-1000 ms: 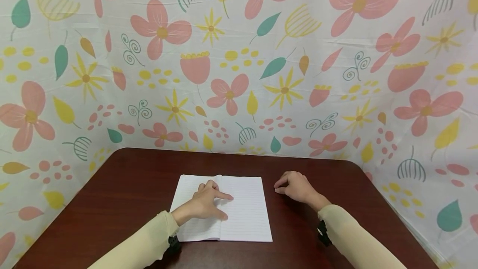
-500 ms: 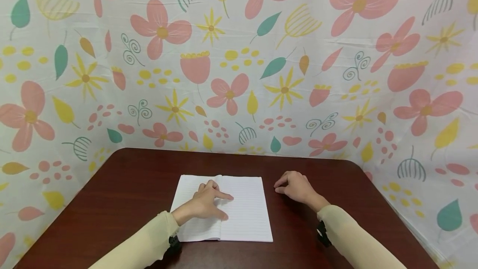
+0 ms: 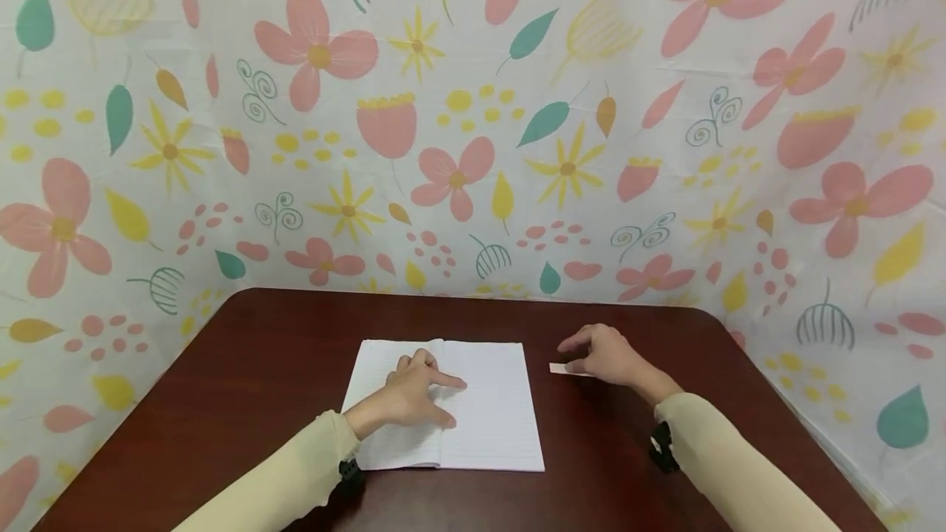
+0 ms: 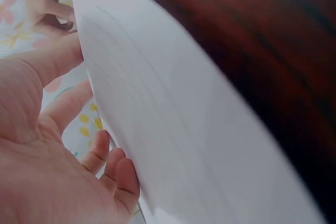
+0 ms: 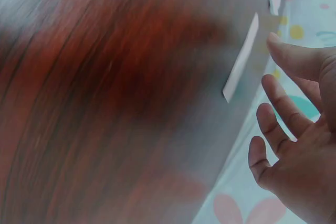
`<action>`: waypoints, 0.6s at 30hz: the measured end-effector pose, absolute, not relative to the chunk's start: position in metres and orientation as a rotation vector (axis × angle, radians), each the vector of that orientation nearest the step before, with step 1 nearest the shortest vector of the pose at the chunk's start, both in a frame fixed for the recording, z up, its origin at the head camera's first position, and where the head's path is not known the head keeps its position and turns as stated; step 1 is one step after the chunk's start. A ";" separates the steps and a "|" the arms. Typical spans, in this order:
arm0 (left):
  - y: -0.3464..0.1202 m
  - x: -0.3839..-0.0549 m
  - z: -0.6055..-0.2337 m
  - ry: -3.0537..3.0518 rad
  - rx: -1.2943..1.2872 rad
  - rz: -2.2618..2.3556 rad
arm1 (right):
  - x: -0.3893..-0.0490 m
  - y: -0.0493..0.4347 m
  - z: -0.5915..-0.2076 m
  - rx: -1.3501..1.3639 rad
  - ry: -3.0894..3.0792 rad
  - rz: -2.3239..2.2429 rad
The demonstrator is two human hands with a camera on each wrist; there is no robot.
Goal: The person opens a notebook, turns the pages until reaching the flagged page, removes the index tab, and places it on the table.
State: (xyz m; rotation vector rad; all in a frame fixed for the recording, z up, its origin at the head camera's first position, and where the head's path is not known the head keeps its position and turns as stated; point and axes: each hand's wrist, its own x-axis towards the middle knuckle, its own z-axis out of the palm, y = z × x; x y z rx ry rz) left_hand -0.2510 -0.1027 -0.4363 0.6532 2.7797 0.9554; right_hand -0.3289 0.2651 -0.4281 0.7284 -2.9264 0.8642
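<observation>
A lined notebook [image 3: 493,413] lies spread flat on the table, its pages white. My left hand [image 3: 410,394] presses on it near the centre fold, thumb and index finger stretched toward the right page. In the left wrist view its fingertips meet the white paper [image 4: 168,108]. To the right of the notebook, a small pale strip [image 3: 563,369] rests on the tabletop, partly hidden by my right hand [image 3: 609,355]. Seen from the right wrist, the strip [image 5: 242,59] lies apart from that hand's loosely spread fingers [image 5: 283,106].
The dark red-brown table [image 3: 281,351] has rounded far corners. Behind it and along the sides hangs a white cloth [image 3: 458,105] printed with flowers and leaves. Both wrists carry black straps below pale sleeves [image 3: 281,474].
My right hand has shifted slightly right, its thumb and fingers parting, and the pale strip has come into sight under it. The left hand stays on the notebook; the view tilts slightly.
</observation>
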 end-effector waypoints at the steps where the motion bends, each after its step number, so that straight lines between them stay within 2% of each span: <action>1: -0.103 -0.251 -0.435 2.787 0.657 0.940 | -0.328 0.267 -0.425 0.721 -2.920 0.874; 9: -0.118 -0.251 -0.427 2.822 0.648 0.975 | -0.309 0.272 -0.402 0.739 -2.844 0.819; 18: -0.163 -0.249 -0.391 3.069 0.598 0.924 | -0.272 0.266 -0.372 0.493 -2.811 0.368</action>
